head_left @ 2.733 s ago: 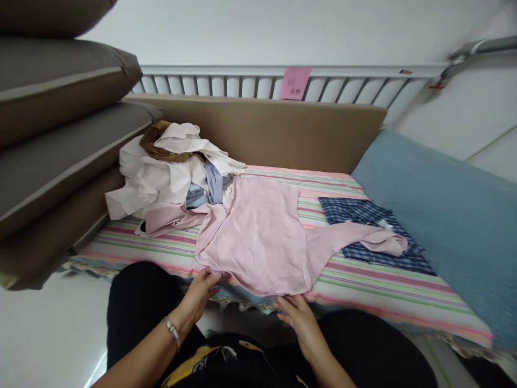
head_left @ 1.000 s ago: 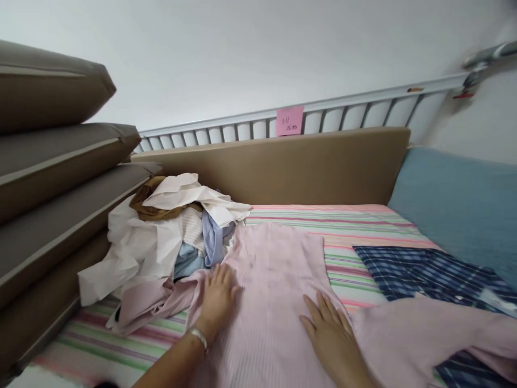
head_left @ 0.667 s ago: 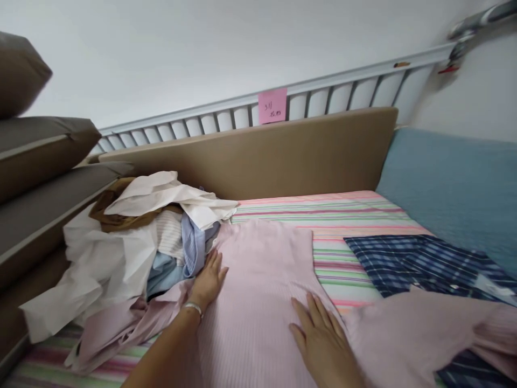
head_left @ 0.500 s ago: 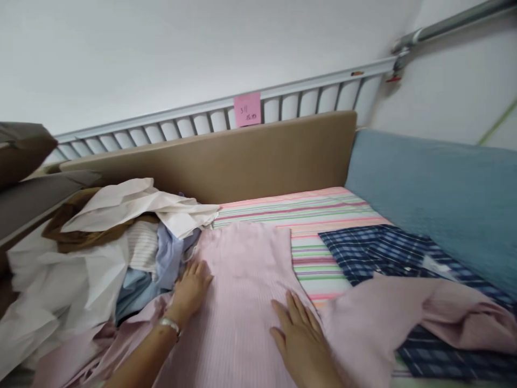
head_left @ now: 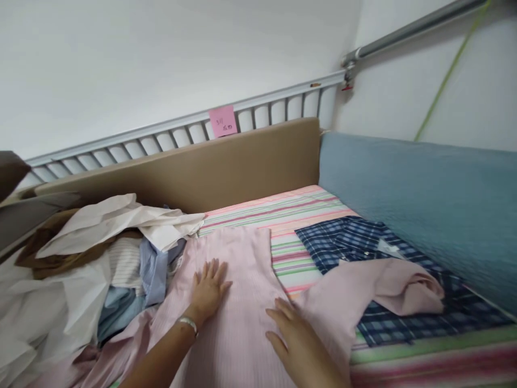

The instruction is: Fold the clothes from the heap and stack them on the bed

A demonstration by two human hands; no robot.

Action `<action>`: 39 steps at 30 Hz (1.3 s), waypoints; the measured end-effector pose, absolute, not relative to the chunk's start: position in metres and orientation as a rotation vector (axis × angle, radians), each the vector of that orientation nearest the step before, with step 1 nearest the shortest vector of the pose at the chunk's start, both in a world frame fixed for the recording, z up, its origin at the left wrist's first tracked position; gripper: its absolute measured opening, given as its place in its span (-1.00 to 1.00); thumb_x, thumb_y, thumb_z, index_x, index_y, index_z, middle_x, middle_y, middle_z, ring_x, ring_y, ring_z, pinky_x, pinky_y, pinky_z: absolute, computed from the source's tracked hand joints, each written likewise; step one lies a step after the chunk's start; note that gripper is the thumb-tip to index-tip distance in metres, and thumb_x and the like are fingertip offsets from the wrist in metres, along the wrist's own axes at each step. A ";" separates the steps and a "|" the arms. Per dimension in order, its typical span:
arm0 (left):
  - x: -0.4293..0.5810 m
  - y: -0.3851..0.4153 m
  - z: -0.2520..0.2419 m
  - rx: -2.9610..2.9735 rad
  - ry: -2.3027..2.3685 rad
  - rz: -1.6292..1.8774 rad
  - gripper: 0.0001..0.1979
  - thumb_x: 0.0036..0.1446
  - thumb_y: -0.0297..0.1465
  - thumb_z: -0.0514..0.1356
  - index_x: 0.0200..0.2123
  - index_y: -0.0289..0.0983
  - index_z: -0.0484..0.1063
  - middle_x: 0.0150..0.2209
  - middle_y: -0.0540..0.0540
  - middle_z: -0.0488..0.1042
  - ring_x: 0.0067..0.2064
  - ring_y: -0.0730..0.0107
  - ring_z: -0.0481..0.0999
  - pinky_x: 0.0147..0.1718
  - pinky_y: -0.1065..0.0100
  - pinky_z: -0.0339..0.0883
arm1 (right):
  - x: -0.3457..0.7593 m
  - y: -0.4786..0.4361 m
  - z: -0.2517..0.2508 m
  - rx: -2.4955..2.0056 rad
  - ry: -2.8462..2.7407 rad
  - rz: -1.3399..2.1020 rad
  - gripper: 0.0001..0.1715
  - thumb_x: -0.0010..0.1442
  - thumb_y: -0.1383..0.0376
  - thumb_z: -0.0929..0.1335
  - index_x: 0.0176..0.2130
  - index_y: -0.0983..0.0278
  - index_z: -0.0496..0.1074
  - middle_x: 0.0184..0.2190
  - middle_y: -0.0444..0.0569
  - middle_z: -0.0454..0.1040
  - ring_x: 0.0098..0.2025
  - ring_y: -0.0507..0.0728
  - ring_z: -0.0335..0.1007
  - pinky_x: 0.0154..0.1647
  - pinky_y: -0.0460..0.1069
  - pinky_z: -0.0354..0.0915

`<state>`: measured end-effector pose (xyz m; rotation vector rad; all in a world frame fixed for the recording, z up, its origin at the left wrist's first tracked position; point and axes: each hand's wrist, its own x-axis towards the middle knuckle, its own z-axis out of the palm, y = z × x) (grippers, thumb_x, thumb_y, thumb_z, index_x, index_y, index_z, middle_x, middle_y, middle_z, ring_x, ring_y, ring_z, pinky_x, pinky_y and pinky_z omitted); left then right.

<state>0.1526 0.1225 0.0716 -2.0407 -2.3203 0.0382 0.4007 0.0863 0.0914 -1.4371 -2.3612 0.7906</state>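
The left hand [head_left: 209, 291] and right hand [head_left: 298, 337] lay spread on the pink top [head_left: 242, 323]. Its right sleeve [head_left: 374, 283] overlapped the blue plaid shirt [head_left: 398, 327].

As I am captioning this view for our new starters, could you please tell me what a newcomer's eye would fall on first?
Probably the pink ribbed garment, spread out at the centre on the striped bedding, with the left hand and right hand open on or just above it. Next, perhaps, the navy plaid garment at the right, partly under a pink sleeve, and the pink note at the back.
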 end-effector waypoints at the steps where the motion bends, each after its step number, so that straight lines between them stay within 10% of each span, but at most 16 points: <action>1: 0.163 0.125 0.076 -2.029 -2.291 -0.003 -0.46 0.24 -0.13 -0.13 0.26 -0.07 -0.07 0.32 -0.10 -0.13 0.31 0.01 -0.16 0.13 -0.18 -0.09 | 0.408 0.089 0.094 -1.429 -2.309 0.789 -0.51 0.14 0.26 0.21 0.06 0.29 0.36 0.16 0.13 0.25 0.20 0.22 0.13 0.21 0.14 0.07; 28: 0.267 0.029 0.062 -2.369 -2.336 -0.342 -0.43 0.19 -0.08 -0.07 0.24 -0.07 0.01 0.31 -0.15 -0.09 0.31 -0.10 -0.19 0.15 -0.27 -0.26 | 0.595 0.158 0.110 -1.978 -1.426 -0.105 -0.52 0.14 0.23 0.15 -0.10 0.36 0.47 -0.30 0.29 0.50 -0.33 0.29 0.35 -0.38 0.11 0.18; 34: 0.264 0.006 0.098 -2.465 -2.528 -1.733 -0.14 0.01 -0.07 0.18 0.29 -0.13 -0.17 0.33 -0.22 -0.17 0.29 0.02 -0.03 0.15 -0.01 0.02 | 0.480 0.090 0.147 -1.010 -1.923 -0.186 -0.60 0.21 0.30 0.14 -0.15 0.32 0.48 -0.21 0.11 0.51 -0.10 0.19 0.36 0.01 0.12 0.21; 39: 0.233 -0.019 0.099 -1.305 -2.576 -3.397 -0.42 0.05 -0.22 0.20 0.12 -0.16 0.10 -0.09 -0.18 0.45 -0.19 0.32 0.52 -0.19 0.25 0.37 | 0.411 0.055 0.145 -0.644 -2.356 0.556 -0.67 0.22 0.25 0.19 -0.13 0.13 0.46 -0.09 -0.06 0.49 0.01 0.09 0.33 0.06 0.04 0.24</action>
